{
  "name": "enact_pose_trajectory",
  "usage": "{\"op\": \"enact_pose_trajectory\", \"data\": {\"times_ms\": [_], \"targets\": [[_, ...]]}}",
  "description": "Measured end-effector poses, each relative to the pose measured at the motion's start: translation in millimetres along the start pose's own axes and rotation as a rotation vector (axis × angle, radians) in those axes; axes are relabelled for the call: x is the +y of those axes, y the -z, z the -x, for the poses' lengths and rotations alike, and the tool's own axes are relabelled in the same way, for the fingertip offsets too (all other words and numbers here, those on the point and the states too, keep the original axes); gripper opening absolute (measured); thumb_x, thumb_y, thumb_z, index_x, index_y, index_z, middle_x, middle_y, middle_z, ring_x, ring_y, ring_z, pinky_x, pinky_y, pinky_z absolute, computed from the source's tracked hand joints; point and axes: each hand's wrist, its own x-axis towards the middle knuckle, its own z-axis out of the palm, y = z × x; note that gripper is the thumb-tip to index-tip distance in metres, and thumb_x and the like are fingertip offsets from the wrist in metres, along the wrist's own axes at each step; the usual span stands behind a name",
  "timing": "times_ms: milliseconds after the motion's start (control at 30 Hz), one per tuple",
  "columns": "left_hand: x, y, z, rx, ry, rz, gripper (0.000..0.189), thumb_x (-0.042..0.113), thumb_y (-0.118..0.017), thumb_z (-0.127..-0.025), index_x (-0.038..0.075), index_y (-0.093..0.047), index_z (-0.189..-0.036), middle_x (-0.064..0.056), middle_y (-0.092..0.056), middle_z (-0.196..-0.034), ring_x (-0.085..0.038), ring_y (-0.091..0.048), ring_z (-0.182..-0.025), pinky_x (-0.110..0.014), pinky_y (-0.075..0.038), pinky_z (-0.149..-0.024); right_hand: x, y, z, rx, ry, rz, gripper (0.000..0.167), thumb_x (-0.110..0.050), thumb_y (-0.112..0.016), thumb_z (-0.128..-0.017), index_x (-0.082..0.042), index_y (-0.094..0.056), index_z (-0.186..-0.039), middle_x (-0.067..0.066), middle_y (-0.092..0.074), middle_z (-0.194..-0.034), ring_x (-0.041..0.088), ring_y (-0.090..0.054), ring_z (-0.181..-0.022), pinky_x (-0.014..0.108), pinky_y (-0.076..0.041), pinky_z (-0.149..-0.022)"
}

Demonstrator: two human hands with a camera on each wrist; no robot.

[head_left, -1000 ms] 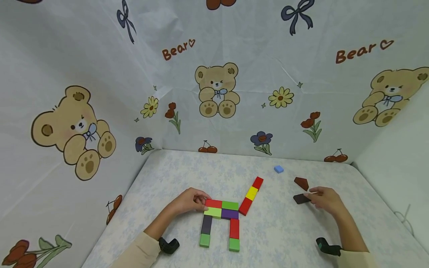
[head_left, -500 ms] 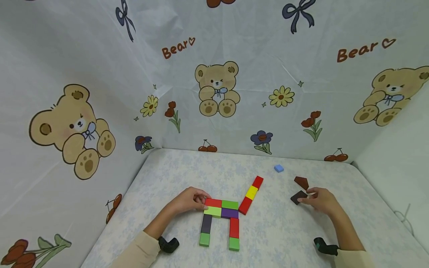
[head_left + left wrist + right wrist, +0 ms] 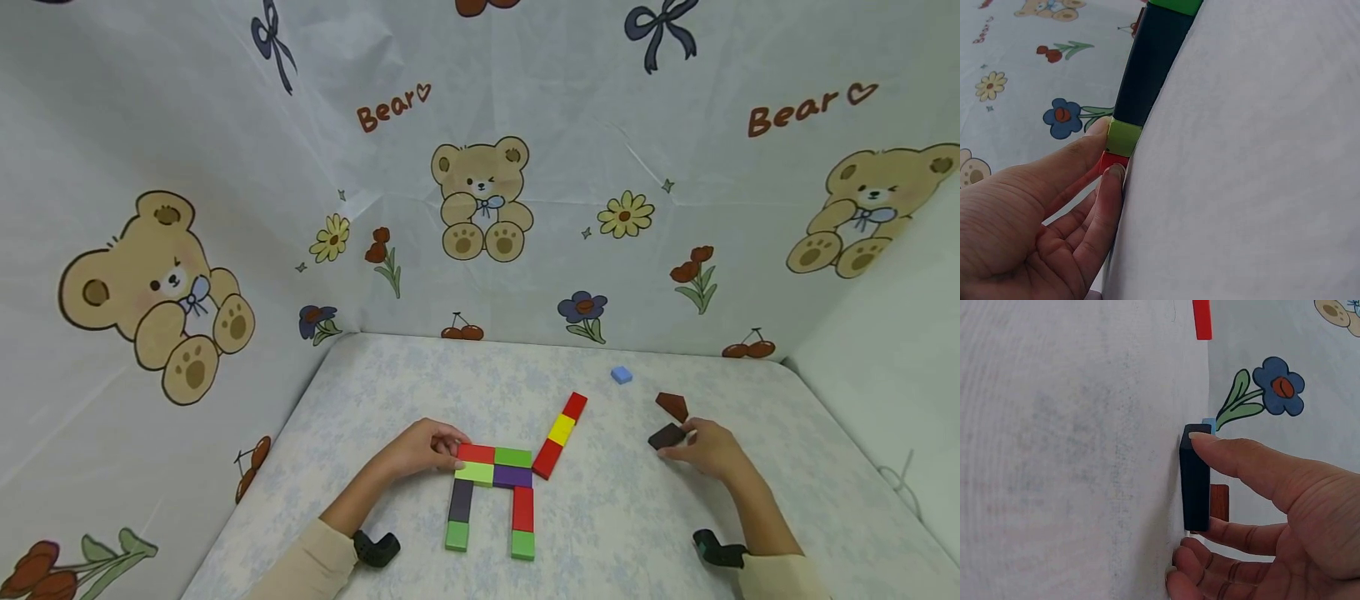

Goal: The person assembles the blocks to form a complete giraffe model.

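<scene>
My left hand rests at the left end of a flat figure of coloured wooden blocks, thumb and fingertip pinching the ends of a red block and a lime-green block. Beside those lie a green block and a purple block. On the right of the table, my right hand pinches a dark rectangular block between thumb and index finger, low over the cloth. Just behind it lies a brown angled block, partly hidden in the right wrist view.
Two legs run down from the figure: a dark block ending in green, and a red block ending in green. A slanted red-yellow-red row includes a yellow block. A small blue block lies farther back, before the printed curtain.
My right hand has shifted left and turned the dark block, whose long side now slants up to the right. The left hand stays at the figure's end.
</scene>
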Motion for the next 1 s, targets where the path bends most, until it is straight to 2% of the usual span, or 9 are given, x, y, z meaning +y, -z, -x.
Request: {"op": "enact_pose_trajectory", "data": {"times_ms": [100,300,600,833,1000], "targets": [[-1.7,0.4,0.0,-0.007,0.004,-0.003,0.036,0.016,-0.084,-0.085,0.008,-0.074,-0.119,0.001,-0.068,-0.088,-0.011,-0.058,-0.072,-0.026,-0.049,-0.065,0.9,-0.8,-0.7,0.004,0.0,-0.002,0.079,-0.042,-0.084,-0.081,0.017,-0.052,-0.122,0.029,-0.062,-0.104,0.032,-0.061,-0.086,0.044,-0.053,-0.069],[-4.6,-0.5,-1.2,-0.012,0.003,-0.004,0.036,0.017,-0.084,-0.085,0.009,-0.075,-0.118,0.001,-0.067,-0.087,-0.011,-0.058,-0.071,-0.026,-0.049,-0.064,1.0,-5.2,0.7,0.012,0.026,-0.035,0.08,-0.041,-0.083,-0.082,0.018,-0.053,-0.126,0.021,-0.063,-0.099,0.027,-0.059,-0.083,0.037,-0.05,-0.065],[-3.7,1.6,0.9,-0.022,-0.007,0.007,0.036,0.017,-0.084,-0.085,0.008,-0.075,-0.119,0.001,-0.068,-0.088,-0.012,-0.059,-0.072,-0.027,-0.05,-0.065,-19.2,-6.8,4.0,-0.01,0.08,-0.127,0.075,-0.04,-0.082,-0.085,0.012,-0.053,-0.129,0.012,-0.063,-0.097,0.023,-0.056,-0.079,0.035,-0.048,-0.063],[-6.0,3.1,1.0,-0.018,-0.008,0.008,0.035,0.016,-0.084,-0.085,0.009,-0.075,-0.118,-0.001,-0.067,-0.088,-0.014,-0.061,-0.073,-0.027,-0.051,-0.066,-32.5,-10.3,-0.4,0.026,0.098,-0.135,0.074,-0.037,-0.082,-0.085,0.012,-0.051,-0.131,0.012,-0.064,-0.097,0.023,-0.057,-0.08,0.035,-0.048,-0.063],[-7.9,1.6,-1.9,-0.019,-0.019,0.003,0.035,0.017,-0.084,-0.085,0.009,-0.075,-0.118,-0.001,-0.067,-0.088,-0.014,-0.061,-0.073,-0.028,-0.051,-0.067,-41.8,-12.1,-1.0,0.071,0.15,-0.126,0.069,-0.032,-0.083,-0.085,0.013,-0.053,-0.129,0.012,-0.065,-0.093,0.024,-0.056,-0.081,0.034,-0.046,-0.063]]}}
